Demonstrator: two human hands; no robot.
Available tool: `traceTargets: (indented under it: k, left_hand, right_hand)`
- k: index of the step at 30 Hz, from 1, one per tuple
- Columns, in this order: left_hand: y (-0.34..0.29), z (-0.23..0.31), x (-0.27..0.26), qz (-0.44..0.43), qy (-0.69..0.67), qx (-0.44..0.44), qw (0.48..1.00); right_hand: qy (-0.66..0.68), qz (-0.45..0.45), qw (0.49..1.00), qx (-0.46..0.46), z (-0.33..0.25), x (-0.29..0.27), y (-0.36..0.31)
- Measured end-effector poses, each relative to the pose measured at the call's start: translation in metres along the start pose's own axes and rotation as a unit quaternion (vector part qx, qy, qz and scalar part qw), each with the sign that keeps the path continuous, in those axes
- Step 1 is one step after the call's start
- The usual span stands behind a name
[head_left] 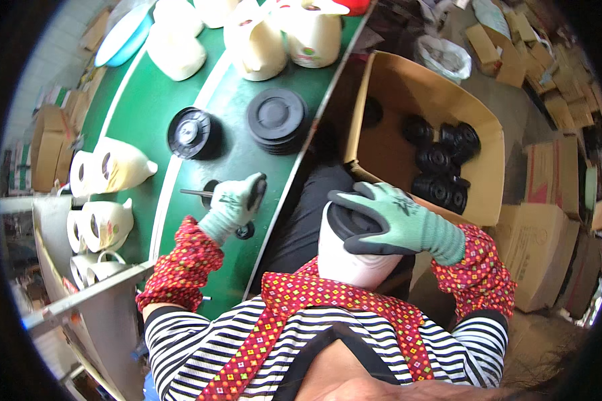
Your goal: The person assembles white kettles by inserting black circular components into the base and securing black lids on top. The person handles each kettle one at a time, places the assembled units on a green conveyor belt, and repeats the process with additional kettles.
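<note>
A white plastic kettle body [346, 266] stands tilted in my lap, with a black round base [352, 222] in its upward-facing opening. My right hand [398, 217], in a green glove with dark fingers, grips across the base and the rim. Over the green table, my left hand [234, 204] is closed in the same kind of glove; what it holds, if anything, is hidden. A thin dark rod [195, 192] shows beside it, and whether it is in the hand I cannot tell. Just below that hand lies a small black round piece [245, 230].
Beyond my left hand, a black round part [192, 134] and a stack of black discs [276, 119] sit on the table [174, 184]. Cream kettle bodies [254, 50] line its far end and left side. At my right stands an open cardboard box [441, 97] with several black bases.
</note>
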State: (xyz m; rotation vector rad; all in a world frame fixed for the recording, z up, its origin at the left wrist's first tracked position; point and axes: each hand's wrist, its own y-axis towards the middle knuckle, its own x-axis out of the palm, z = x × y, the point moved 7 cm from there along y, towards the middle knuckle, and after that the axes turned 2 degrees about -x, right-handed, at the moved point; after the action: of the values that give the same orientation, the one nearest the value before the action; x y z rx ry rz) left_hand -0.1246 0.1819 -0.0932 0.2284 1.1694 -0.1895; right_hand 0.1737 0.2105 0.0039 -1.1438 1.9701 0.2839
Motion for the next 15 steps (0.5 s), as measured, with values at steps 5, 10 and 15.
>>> traceTargets:
  k: [5,10,15]
  left_hand:
    - [-0.042,-0.015,0.063,-0.158,0.108,0.019,0.981]
    - [-0.047,0.020,0.024,0.015,0.012,-0.034,0.999]
    - [-0.054,0.129,0.012,-0.067,-0.264,0.140,0.952]
  right_hand:
    - [0.100,0.064,0.993,0.001,0.011,-0.005,-0.037]
    - [0.358,0.194,0.910,0.079,0.065,0.025,-0.109]
    - [0.205,0.384,0.899,0.048,0.131,0.067,-0.171]
